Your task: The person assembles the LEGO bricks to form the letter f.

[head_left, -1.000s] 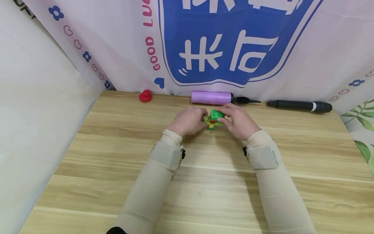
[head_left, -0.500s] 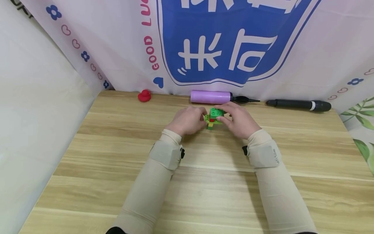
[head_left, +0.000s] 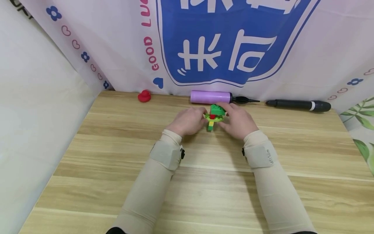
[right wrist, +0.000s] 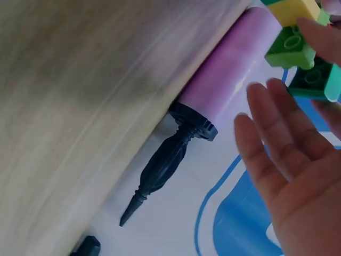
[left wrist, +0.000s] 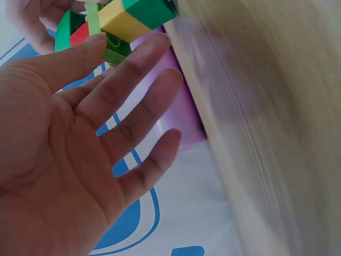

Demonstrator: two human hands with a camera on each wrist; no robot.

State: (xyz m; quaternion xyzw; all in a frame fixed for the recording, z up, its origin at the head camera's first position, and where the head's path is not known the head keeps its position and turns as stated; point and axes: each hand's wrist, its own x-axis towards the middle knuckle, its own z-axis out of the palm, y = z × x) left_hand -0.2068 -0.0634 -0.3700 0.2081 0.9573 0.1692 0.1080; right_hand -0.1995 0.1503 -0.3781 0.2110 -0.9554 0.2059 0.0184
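Note:
A small toy of building bricks stands between both hands at the far middle of the table. From bottom to top it has a green and a yellow brick [head_left: 211,123], a wide light green piece [head_left: 217,119], a red brick [head_left: 212,116] and a green brick [head_left: 216,110], which sits tilted. My left hand [head_left: 188,121] pinches the light green piece's left end between thumb and index finger; its other fingers spread free in the left wrist view. My right hand [head_left: 240,121] has its thumb at the light green piece [right wrist: 290,47] and its index finger at the top green brick [right wrist: 314,82].
Behind the bricks a purple hand pump [head_left: 210,97] with a black nozzle lies along the back edge. A red toy duck [head_left: 144,96] stands to the left, a black microphone-like object [head_left: 298,104] to the right. A printed cloth [head_left: 117,42] hangs behind the wooden table [head_left: 204,195].
The right thumb has dropped from the top green brick to below the light green piece. That green brick has tipped up and back on its red support. The left hand stays in place.

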